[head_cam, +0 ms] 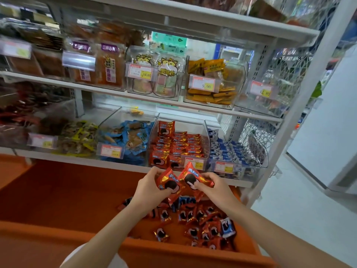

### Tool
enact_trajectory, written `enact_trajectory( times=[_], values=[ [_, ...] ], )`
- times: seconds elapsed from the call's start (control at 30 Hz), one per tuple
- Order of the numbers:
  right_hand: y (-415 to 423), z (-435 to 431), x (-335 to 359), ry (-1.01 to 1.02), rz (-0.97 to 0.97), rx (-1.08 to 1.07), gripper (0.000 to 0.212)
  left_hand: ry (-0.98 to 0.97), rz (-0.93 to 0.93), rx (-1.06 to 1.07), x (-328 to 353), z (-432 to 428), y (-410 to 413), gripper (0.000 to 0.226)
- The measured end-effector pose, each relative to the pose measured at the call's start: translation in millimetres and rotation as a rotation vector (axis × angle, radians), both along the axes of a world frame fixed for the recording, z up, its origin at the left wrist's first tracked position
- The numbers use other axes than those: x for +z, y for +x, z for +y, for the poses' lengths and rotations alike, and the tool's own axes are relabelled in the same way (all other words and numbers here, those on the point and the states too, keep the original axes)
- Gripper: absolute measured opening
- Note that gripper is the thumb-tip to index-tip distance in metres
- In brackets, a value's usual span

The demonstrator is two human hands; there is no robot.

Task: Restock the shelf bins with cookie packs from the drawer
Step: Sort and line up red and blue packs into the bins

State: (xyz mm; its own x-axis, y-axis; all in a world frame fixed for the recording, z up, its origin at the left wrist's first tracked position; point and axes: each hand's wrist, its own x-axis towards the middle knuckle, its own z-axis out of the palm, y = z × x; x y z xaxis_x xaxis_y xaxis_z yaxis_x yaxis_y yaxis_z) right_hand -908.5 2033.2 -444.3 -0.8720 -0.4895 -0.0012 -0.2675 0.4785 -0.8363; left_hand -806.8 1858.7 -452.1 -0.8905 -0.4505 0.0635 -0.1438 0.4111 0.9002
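Held packs: red cookie pack [171, 183] gripped in the left hand [150, 187], fingers and thumb curled round it; second red cookie pack [193, 177] pinched by the right hand [211, 183], thumb on its printed face. Both tilted, edges touching between the hands.
Position: raised over the back of the drawer, just in front of the lowest shelf edge [87, 163] and just below the red bin's price tag.
Drawer: orange drawer [173, 255] open beneath the shelf; loose packs [201, 225] scattered at its right end, mostly red, a few blue, lying at all angles.
Red bin: clear bin [181, 118] on the lowest shelf directly behind the hands, filled with red packs in rows, one standing upright at the back left; price tag [194, 163] on its front.
Neighbours: blue-and-white packs [229, 151] in the bin just to the right; blue snack bags [131, 138] in the bin just to the left, both bins tagged.
Shelf above: clear bins with yellow packs [210, 82] and cartoon-printed bags [154, 74], each with a price label.
Surroundings: pale floor [309, 209] to the right of the shelving.
Left end of shelves: blurred, contents not readable.
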Motion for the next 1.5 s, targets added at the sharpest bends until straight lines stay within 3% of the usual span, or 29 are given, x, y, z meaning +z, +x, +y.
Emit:
enact_trajectory(
  times=[0.37, 0.5, 0.67, 0.87, 1.5],
  values=[
    [-40.5, 2.3, 9.4, 0.004, 0.029, -0.032, 0.036, -0.068, 0.042, 0.098, 13.7, -18.7, -12.3, 0.038],
    [-61.7, -25.5, 19.4, 0.061, 0.151, -0.033, 0.035, -0.068, 0.138, 0.144, 18.5, -43.2, -18.0, 0.036],
    [-89.8, -77.0, 20.6, 0.238, 0.438, 0.034, 0.038, -0.022, 0.233, 0.286, 6.6, -77.8, -36.0, 0.037],
    [-125.5, -134.6, 12.0, 0.346, 0.591, 0.058, 0.040, 0.067, 0.319, 0.388, -13.1, -104.5, -58.9, 0.032],
    [-214.0, -225.6, -35.7, 0.429, 0.681, 0.064, 0.035, -0.041, 0.240, 0.283, -47.3, -164.5, -88.3, 0.026]
  ],
)
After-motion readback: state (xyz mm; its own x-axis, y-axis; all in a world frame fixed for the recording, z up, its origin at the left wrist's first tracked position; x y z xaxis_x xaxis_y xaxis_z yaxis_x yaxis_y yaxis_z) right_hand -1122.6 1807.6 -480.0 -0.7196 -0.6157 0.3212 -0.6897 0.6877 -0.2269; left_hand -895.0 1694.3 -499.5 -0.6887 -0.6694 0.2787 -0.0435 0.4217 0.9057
